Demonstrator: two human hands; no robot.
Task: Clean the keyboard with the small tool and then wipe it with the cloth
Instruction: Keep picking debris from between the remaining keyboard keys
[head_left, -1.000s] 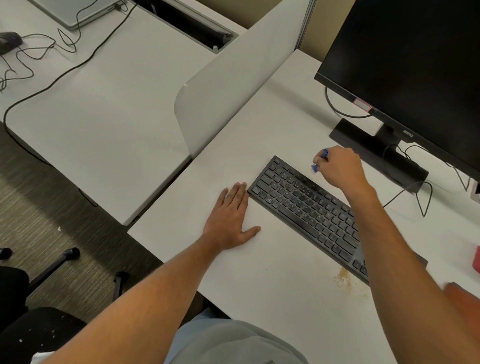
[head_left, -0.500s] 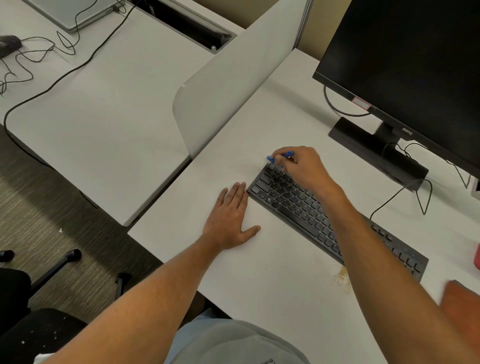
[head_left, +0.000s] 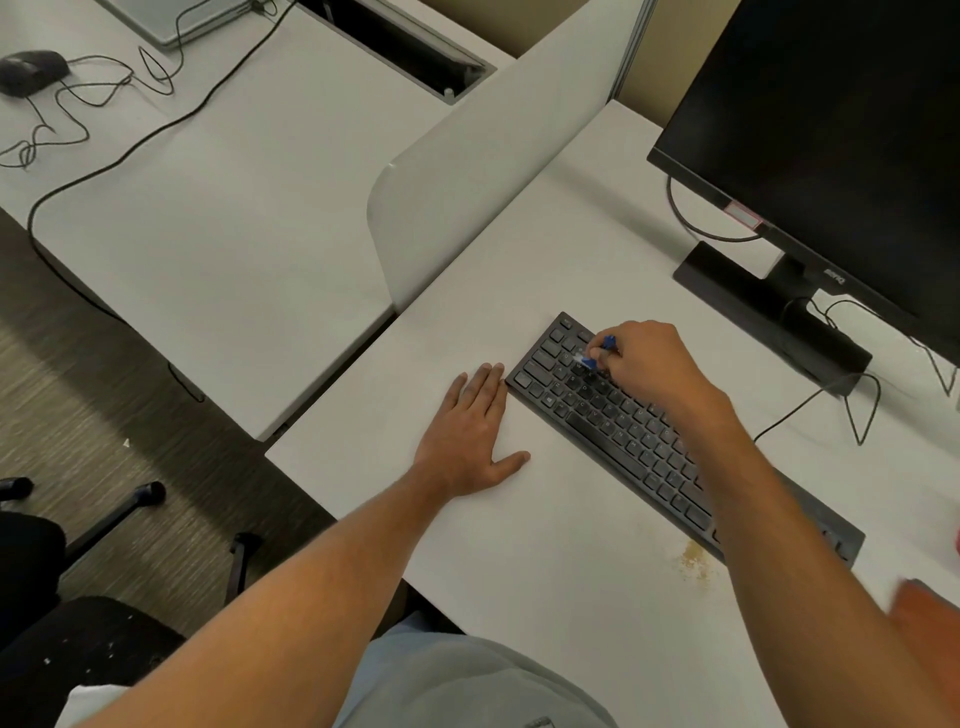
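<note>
Head view: right hand (head_left: 644, 366) pinches one small blue tool (head_left: 597, 356), its tip on the far-left keys of one black keyboard (head_left: 613, 431), whose long axis runs from 11 to 5 o'clock. Uncleaned keys likely lie toward 5. Left hand (head_left: 467, 431) rests flat on the tabletop (head_left: 545, 571), fingers touching the keyboard's left end. No cloth clearly visible.

The white desk (head_left: 545, 291) carries a black keyboard (head_left: 623, 431), set diagonally near its front edge. The left hand (head_left: 470, 434) rests flat on the desk, fingertips just beside the keyboard's left end. A black monitor stand (head_left: 769, 306) sits behind the keyboard, with black cables (head_left: 852, 410) lying beside it. A brownish stain (head_left: 693, 564) marks the surface in front of the keyboard.
</note>
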